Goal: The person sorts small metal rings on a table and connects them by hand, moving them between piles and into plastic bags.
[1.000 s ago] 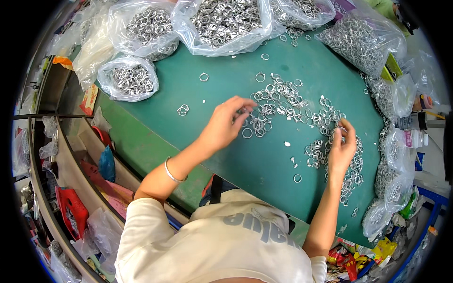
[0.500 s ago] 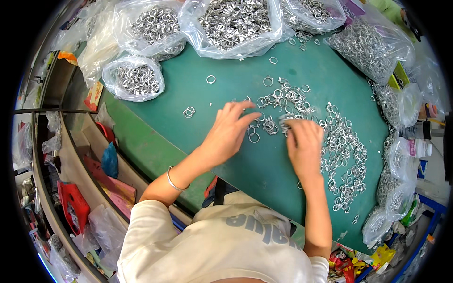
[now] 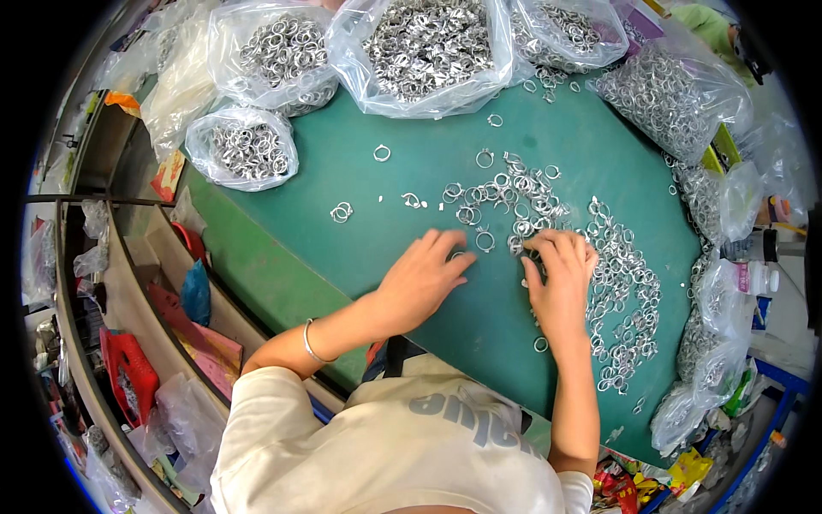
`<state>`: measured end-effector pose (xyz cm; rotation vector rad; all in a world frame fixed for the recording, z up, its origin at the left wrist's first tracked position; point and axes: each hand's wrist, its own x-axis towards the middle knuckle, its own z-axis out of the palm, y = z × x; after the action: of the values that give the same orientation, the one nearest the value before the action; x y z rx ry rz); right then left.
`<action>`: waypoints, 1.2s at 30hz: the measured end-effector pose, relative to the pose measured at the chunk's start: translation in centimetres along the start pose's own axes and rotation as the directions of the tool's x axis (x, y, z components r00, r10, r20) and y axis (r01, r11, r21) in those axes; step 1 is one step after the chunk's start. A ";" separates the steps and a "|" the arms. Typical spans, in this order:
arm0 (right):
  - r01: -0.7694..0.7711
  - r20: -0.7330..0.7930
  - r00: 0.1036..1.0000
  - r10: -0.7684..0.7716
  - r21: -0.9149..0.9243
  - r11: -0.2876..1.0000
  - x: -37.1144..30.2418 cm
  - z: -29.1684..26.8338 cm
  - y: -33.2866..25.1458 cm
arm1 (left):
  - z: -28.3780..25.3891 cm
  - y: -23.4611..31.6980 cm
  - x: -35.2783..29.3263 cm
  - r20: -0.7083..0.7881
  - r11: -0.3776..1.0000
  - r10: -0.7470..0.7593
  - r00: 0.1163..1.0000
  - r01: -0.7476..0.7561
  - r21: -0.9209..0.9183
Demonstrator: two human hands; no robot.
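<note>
My left hand is low over the green table, its blurred fingers spread. A silver-coloured ring shows by its fingertips; whether they touch it is unclear. On the near edge of a loose pile of rings, my right hand has its thumb and forefinger curled together around a ring, partly hidden by the fingers. Beside this hand, to the right, spreads a second long heap of rings. A few rings with small white bits lie left of the pile, and single rings lie farther off.
Clear plastic bags full of rings stand along the far edge: a small one, a large one and others. More bags line the right edge. Shelving with a red basket is at the left. Someone in green is at the far right.
My left hand has drawn back toward me from the pile, exposing rings and white bits left of it. My right hand remains at the pile, slightly shifted. The view has tilted slightly.
</note>
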<state>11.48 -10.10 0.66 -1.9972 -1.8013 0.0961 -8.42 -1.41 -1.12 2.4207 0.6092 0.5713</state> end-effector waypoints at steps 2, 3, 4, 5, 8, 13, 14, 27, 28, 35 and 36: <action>-0.065 -0.014 0.998 0.069 0.196 0.978 1.2 -0.7 0.6 | 0.9 -0.3 -1.1 0.051 0.999 -0.033 0.998 0.035 -0.037; -0.035 -0.042 0.998 0.044 0.194 0.980 2.3 -0.7 0.4 | 1.2 -0.4 -1.4 0.046 0.996 -0.044 0.998 0.048 -0.081; -0.012 -0.069 0.997 0.026 0.192 0.981 3.7 -0.6 -0.1 | 1.0 -0.7 -1.2 -0.008 0.996 -0.048 0.999 0.047 -0.071; 0.001 -0.053 0.999 0.006 0.131 0.991 4.6 0.0 0.2 | 0.4 -1.3 -0.5 -0.060 0.997 -0.043 0.997 0.039 -0.061; 0.035 0.044 0.998 -0.035 0.007 0.999 5.5 2.3 1.5 | -3.4 -4.4 2.7 -0.331 0.990 -0.031 0.943 0.074 0.120; 0.136 0.248 0.959 -0.140 0.036 0.990 2.1 0.5 0.7 | -6.5 -11.3 4.0 -0.316 0.937 -0.180 0.932 0.260 0.234; 0.158 0.260 0.950 -0.173 0.080 0.984 1.6 -0.1 1.1 | -6.4 -11.7 3.9 -0.294 0.943 -0.188 0.937 0.255 0.212; 0.155 0.152 0.972 -0.178 0.147 0.977 3.2 0.7 2.8 | -0.5 -4.8 9.8 0.168 0.998 0.034 0.985 -0.044 0.051; 0.179 0.166 0.964 -0.208 0.174 0.968 2.4 0.2 2.7 | -0.3 -4.5 9.4 0.212 0.999 0.023 0.977 -0.029 0.024; -0.105 0.166 0.985 0.049 0.347 0.932 -0.6 -3.2 4.9 | 1.0 -4.3 7.9 0.212 0.977 0.038 0.977 0.008 -0.215; -0.123 0.204 0.977 0.055 0.337 0.933 -0.5 -4.2 5.3 | 0.7 -3.8 8.0 0.191 0.949 -0.010 0.981 0.070 -0.308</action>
<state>17.75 -11.96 2.36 -1.8605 -1.6633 0.6133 -2.71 5.31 -1.92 2.1259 0.4486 0.3835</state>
